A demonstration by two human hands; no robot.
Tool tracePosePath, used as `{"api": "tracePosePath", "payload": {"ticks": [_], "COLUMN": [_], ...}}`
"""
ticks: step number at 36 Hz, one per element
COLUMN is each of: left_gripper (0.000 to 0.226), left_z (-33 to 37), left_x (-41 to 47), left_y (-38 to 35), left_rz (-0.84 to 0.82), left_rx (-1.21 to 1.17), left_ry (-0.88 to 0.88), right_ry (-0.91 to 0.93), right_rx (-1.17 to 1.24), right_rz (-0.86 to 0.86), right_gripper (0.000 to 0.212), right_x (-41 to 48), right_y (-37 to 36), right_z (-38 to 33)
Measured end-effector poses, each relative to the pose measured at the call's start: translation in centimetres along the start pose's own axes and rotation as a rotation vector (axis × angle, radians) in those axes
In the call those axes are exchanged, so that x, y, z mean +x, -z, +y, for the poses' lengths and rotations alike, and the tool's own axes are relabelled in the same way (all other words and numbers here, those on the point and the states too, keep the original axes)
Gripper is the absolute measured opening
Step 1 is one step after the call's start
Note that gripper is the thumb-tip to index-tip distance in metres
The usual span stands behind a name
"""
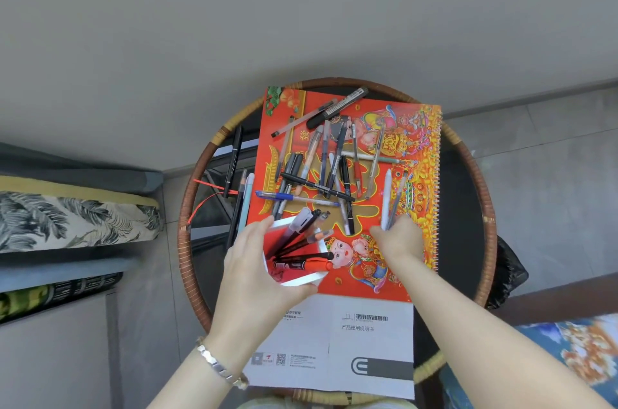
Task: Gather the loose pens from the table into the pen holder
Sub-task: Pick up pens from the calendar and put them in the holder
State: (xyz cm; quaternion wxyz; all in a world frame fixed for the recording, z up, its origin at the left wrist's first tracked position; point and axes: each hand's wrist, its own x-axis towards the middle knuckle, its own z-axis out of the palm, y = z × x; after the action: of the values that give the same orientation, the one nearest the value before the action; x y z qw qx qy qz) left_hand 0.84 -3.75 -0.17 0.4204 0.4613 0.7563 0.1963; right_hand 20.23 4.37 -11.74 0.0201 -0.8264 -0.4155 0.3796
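My left hand [257,271] grips a white square pen holder [302,280], tipped on its side with its mouth toward the pile. Several pens [306,241] lie inside it, among them a red marker and black ones. My right hand [399,238] pinches two pens [391,204], one white and one clear, whose tips point away from me. Several loose pens [321,171] lie scattered over a red spiral calendar [414,147] on the round glass table [465,208]. A few more pens [239,194] rest on the glass left of the calendar.
A white manual [364,341] lies under the calendar's near edge. The table has a raised rattan rim [488,218]. A cushioned seat with a leaf print [67,221] stands to the left, a blue patterned cushion [575,351] at lower right, and a black bag [511,271] beyond the rim.
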Motion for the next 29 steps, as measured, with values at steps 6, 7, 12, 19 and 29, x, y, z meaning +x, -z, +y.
{"api": "tracePosePath", "payload": {"ticks": [6,7,12,19,29], "left_gripper": [0.095,0.096,0.096,0.096,0.092], "left_z": [0.1,0.1,0.3,0.6,1.3], "left_x": [0.0,0.0,0.2,0.3,-0.6], "left_y": [-0.1,-0.1,-0.2,-0.7,-1.5], "left_rz": [-0.004,-0.008,-0.013,-0.023,-0.049], "left_rx": [-0.01,-0.004,-0.012,-0.007,0.12], "left_ry": [-0.015,-0.017,-0.009,-0.03,-0.166], "right_ry": [0.153,0.188,0.437,0.701,0.771], "right_rx": [0.098,0.114,0.251,0.151,-0.509], "right_rz": [-0.131,-0.156,-0.371,-0.434,-0.205], "right_gripper": [0.014,0.015,0.021,0.053,0.034], "right_x": [-1.4,-2.1,-7.0,-13.3,-13.4], "right_y": [2.7,3.6,9.5,14.9,9.2], "right_z": [1.2,1.0,-0.4,-2.3,-4.6]}}
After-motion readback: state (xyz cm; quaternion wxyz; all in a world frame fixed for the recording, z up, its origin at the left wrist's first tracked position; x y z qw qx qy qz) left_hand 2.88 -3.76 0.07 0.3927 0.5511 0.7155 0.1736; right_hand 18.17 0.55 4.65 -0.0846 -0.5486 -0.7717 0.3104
